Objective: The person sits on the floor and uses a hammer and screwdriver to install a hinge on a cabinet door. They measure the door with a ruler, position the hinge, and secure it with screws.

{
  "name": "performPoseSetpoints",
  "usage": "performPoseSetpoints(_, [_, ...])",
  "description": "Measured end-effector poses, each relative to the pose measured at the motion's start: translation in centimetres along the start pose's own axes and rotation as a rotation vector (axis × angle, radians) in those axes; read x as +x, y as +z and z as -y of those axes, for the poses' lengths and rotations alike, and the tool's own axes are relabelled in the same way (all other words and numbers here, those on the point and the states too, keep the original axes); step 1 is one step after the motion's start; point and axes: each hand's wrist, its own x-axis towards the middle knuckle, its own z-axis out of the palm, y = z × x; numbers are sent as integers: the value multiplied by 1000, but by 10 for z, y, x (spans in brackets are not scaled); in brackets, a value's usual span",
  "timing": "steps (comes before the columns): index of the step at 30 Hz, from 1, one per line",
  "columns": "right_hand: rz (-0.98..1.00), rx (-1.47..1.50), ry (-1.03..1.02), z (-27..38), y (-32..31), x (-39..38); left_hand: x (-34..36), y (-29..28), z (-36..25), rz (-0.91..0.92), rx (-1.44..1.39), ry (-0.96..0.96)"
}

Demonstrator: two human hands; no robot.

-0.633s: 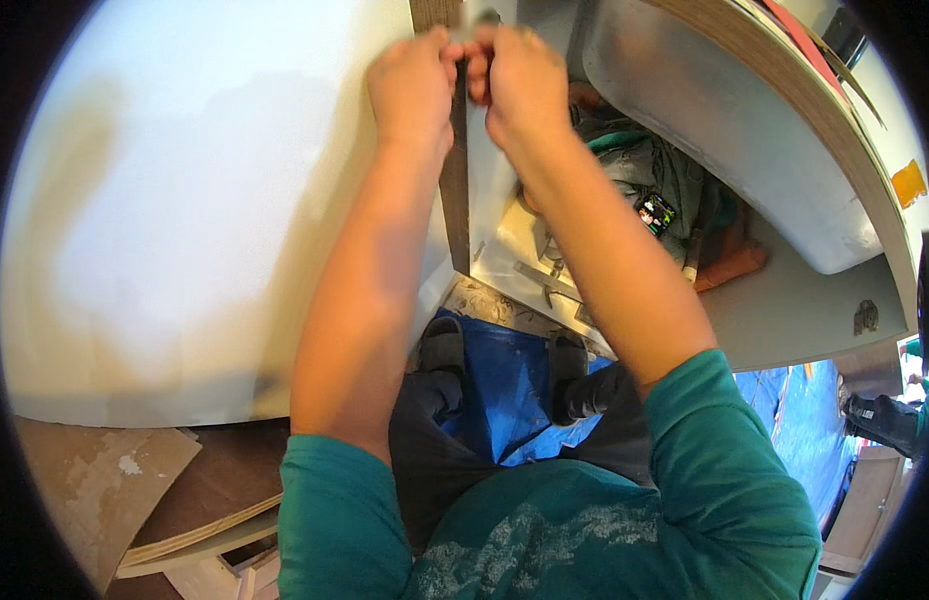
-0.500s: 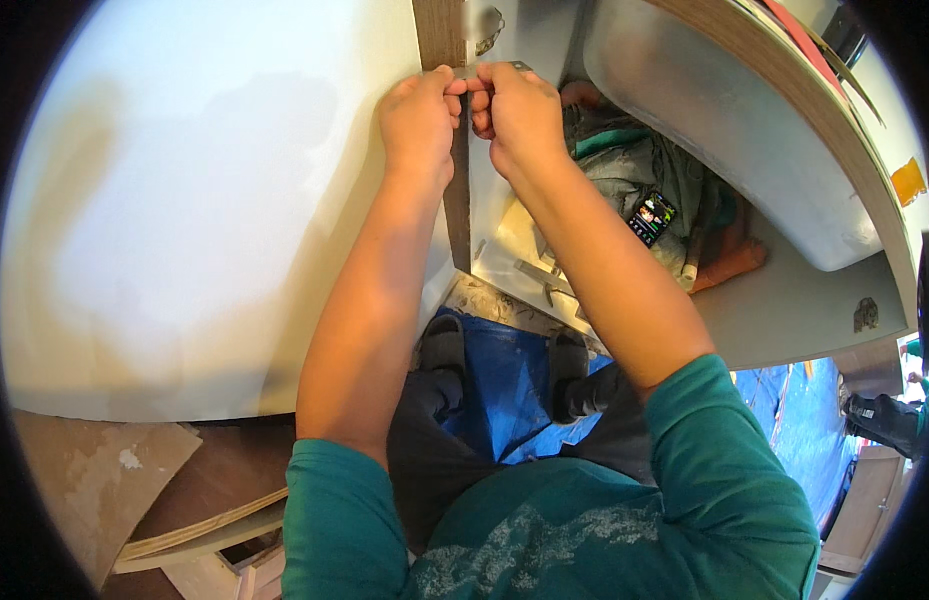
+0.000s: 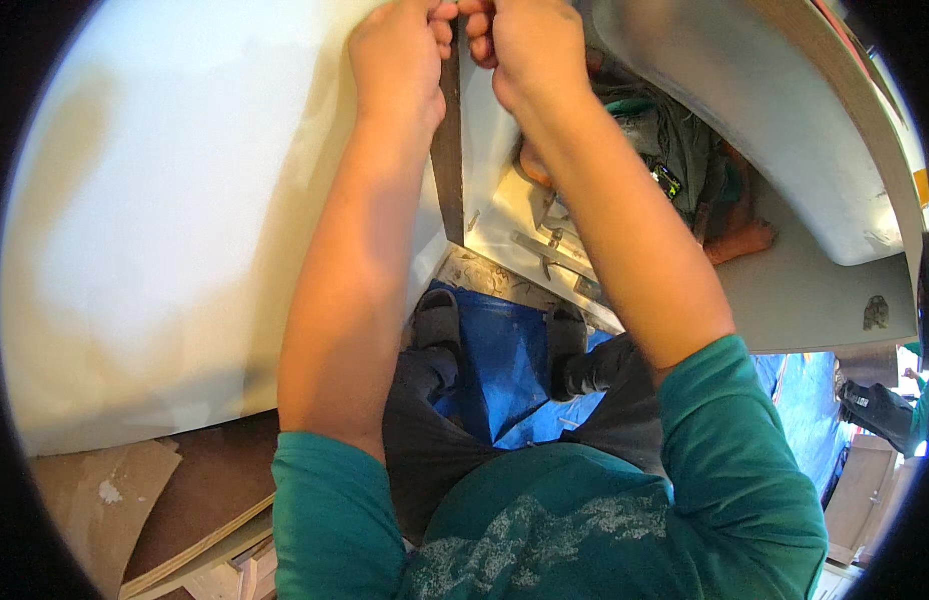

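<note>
Both my hands are raised to the top edge of the head view, fingertips nearly meeting. My left hand [image 3: 396,65] is closed in a pinch beside a large white panel [image 3: 184,220]. Close to it, my right hand [image 3: 536,55] is also closed, its fingers curled. Whatever lies between the fingertips is too small and too near the picture's edge to make out. Below the hands runs a narrow dark brown upright edge [image 3: 448,185], between the white panel and the cabinet's pale inner side [image 3: 479,160].
Inside the cabinet another person's bare foot [image 3: 741,242] shows beside dark clothing and a lit phone [image 3: 666,180]. A hammer-like tool [image 3: 549,250] lies on the cabinet floor. Blue sheeting [image 3: 499,360] covers the ground by my feet. Wooden boards [image 3: 199,490] lie lower left; another person's leg [image 3: 879,415] is far right.
Both hands have moved up in the picture, still close together. A thin grey strip seen at the fingertips earlier no longer shows. The phone is now more covered.
</note>
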Motion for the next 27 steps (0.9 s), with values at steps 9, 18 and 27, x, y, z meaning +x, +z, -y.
performPoseSetpoints(9, [-95, 31, 36, -49, -26, -14, -32, -17, 35, -47, 53, -119])
performPoseSetpoints(18, [10, 19, -11, -11, -15, 1, -11, 0, 13, 59, 42, 9])
performPoseSetpoints(27, [-147, 32, 199, -115, -57, -34, -57, -55, 102, -45, 38, -229])
